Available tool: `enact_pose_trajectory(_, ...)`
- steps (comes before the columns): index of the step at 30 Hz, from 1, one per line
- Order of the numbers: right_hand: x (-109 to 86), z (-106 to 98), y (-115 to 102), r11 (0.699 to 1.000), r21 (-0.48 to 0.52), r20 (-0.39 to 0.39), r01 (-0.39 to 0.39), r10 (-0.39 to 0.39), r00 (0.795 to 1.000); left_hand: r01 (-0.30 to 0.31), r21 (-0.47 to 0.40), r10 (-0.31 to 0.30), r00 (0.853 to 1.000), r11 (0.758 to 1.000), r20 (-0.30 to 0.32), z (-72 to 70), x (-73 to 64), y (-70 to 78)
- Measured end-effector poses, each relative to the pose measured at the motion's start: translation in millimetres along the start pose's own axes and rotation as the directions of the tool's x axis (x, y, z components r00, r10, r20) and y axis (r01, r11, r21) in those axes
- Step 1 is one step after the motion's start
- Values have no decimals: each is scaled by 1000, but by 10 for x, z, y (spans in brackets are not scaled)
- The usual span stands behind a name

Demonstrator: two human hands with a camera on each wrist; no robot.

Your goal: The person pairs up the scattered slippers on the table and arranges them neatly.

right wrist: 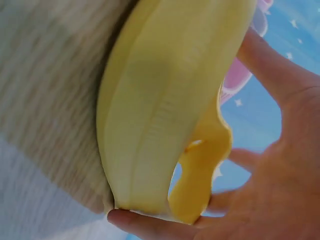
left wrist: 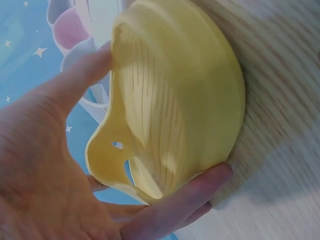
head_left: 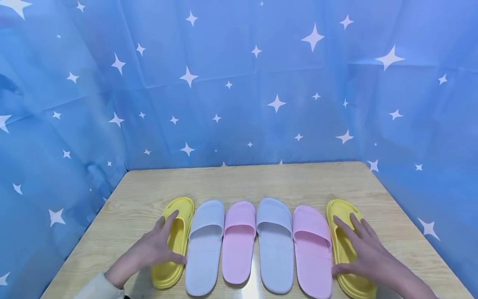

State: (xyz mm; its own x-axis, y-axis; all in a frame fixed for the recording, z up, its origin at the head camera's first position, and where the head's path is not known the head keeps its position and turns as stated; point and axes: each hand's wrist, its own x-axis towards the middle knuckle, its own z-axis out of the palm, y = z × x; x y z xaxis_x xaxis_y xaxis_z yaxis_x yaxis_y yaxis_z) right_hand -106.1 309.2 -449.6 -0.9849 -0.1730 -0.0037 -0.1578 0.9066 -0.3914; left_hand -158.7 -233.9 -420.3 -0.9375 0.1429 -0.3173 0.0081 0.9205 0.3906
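Blue cloth (head_left: pixel 239 124) behind and to both sides of a pale wood-grain desk (head_left: pixel 291 179), scattered with white four-pointed stars (head_left: pixel 313 37), some large, some tiny. Soft vertical folds and long, roughly horizontal creases across the cloth; darker blue patches toward the left, a faint violet tinge at upper right. Rounded far corners on the desk, back edge close against the cloth. Fairly even light, with a white patch of glare (head_left: pixel 251 288) low on the wood.

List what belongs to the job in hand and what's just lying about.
Likely in the job:
left yellow slipper, at the left hand
right yellow slipper, at the right hand

Seemingly just lying about:
left grey slipper
left pink slipper
right grey slipper
right pink slipper
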Motion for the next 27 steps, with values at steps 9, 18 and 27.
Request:
enact_pose_trajectory(9, -69, 18, 55, 997, 15, 114, -73, 71, 991, 25, 27, -25, 1000, 999, -19, 23, -10, -10)
enact_pose_trajectory(18, -82, -62, 111, 999, 8, 171, -44, 42, 984, 18, 29, -17, 999, 999, -30, -4, -42, -21)
enact_pose_trajectory(27, 206, -182, 321, 995, 46, 110, 89, -93, 990, 3, 24, -2, 999, 1000, -39, -128, 155, -89)
